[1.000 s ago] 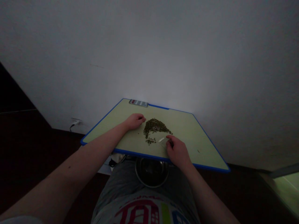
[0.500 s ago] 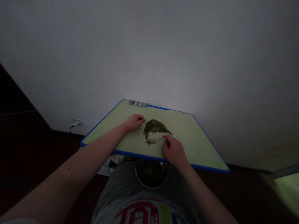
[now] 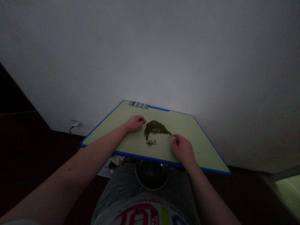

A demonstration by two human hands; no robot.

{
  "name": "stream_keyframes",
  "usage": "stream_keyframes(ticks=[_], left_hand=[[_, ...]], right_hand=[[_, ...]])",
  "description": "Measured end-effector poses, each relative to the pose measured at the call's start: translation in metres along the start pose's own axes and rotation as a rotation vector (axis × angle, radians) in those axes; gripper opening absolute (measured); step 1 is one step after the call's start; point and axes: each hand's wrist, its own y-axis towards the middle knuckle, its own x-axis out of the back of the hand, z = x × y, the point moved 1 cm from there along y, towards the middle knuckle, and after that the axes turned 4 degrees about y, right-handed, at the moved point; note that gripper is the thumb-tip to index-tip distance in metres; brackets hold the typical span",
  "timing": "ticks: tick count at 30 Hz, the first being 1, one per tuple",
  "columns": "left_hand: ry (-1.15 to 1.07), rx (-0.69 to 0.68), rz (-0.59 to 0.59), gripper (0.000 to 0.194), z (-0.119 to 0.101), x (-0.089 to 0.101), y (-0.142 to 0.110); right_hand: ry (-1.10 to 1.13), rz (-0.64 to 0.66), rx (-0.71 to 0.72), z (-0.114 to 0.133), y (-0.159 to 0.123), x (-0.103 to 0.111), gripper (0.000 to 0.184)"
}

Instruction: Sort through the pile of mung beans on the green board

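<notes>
Two bare hands are at work: the right hand's (image 3: 184, 150) grip is closed on the near end of a small, clear, flat-looking piece (image 3: 171, 139), probably light, slick and easiest to control by that edge. The left hand's (image 3: 135, 123) fingers are curled together beside a heap of small, greenish-brown grains (image 3: 154, 126); whether they pinch anything, one cannot tell. The grains look light, hard and apt to roll, better gathered than gripped. They lie on the pale, blue-edged tabletop (image 3: 187, 125), above a round metal bowl (image 3: 152, 188) near the person's lap.
</notes>
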Motion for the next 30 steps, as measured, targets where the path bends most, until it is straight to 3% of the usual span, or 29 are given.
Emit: stream_keyframes(ticks=[7,14,19,25,30], left_hand=[[-0.016,0.02,0.02,0.032,0.0,-0.001,0.001],[-0.013,0.012,0.011,0.033,-0.002,0.0,0.0],[0.006,-0.001,-0.001,0.032,-0.002,0.0,0.0],[-0.016,-0.004,0.002,0.033,0.0,-0.002,0.001],[-0.011,0.002,-0.001,0.032,-0.001,0.0,0.001]], right_hand=[[0.098,0.052,0.025,0.0,-0.021,0.012,0.032],[0.303,0.201,0.25,0.038,-0.03,0.008,0.03],[0.35,0.209,0.325,0.056,-0.028,0.001,0.031],[0.306,0.153,0.271,0.056,-0.027,-0.004,0.03],[0.206,0.113,0.162,0.035,-0.022,0.0,0.03]])
